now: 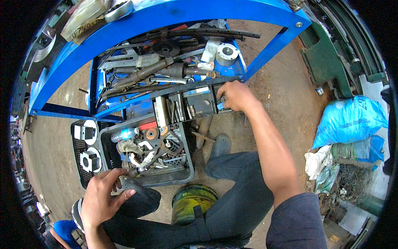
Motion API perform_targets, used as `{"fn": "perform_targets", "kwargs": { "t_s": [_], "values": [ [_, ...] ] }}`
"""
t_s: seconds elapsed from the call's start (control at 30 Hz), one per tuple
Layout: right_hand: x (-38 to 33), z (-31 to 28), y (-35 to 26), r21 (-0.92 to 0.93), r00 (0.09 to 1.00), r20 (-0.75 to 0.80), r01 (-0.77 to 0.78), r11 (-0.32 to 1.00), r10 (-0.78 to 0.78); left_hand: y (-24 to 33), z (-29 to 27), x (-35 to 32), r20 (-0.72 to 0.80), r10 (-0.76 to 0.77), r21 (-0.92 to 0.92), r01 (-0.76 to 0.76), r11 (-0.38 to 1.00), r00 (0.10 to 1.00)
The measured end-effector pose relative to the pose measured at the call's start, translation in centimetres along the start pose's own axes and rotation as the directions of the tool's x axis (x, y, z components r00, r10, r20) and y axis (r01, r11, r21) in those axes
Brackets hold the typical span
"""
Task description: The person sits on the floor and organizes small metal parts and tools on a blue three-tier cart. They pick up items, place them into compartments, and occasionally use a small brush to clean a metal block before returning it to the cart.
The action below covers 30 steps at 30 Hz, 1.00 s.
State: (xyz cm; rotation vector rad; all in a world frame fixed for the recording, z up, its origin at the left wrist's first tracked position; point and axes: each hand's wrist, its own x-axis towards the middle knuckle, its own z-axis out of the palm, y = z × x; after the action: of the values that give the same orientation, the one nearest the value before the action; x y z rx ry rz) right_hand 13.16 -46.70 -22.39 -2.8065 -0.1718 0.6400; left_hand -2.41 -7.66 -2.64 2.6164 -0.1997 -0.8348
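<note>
My right hand point(237, 96) reaches down into the right end compartment of a shallow dark drawer point(143, 108) under the blue rack. Its fingers are curled together there, and a small greyish piece shows by the fingertips, too little to name. A blue item point(220, 106) lies beside them. To the left, other compartments hold metal rods point(179, 111) and small cutter-like pieces. My left hand point(103, 198) is raised over my left leg, near the grey crate's front edge. Its thumb and bent fingers are apart, with nothing visible between them.
The blue rack point(195, 15) has a tray of wrenches point(169, 79), bars and a round metal part point(226, 54). A grey crate point(190, 166) holds mixed tools and a bottle point(124, 134). A yellow-stained bucket point(194, 199) stands between my legs. A blue sack point(348, 119) lies right.
</note>
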Motion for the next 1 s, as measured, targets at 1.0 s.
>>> {"fn": "perform_targets", "kwargs": {
  "t_s": [1.0],
  "values": [
    [-1.0, -2.1, -1.9, 0.011, 0.864, -0.402, -0.328, 0.945, 0.305, -1.6, -0.1, -1.6, -0.073, 0.212, 0.058, -0.208, 0.976, 0.975]
  ]
}}
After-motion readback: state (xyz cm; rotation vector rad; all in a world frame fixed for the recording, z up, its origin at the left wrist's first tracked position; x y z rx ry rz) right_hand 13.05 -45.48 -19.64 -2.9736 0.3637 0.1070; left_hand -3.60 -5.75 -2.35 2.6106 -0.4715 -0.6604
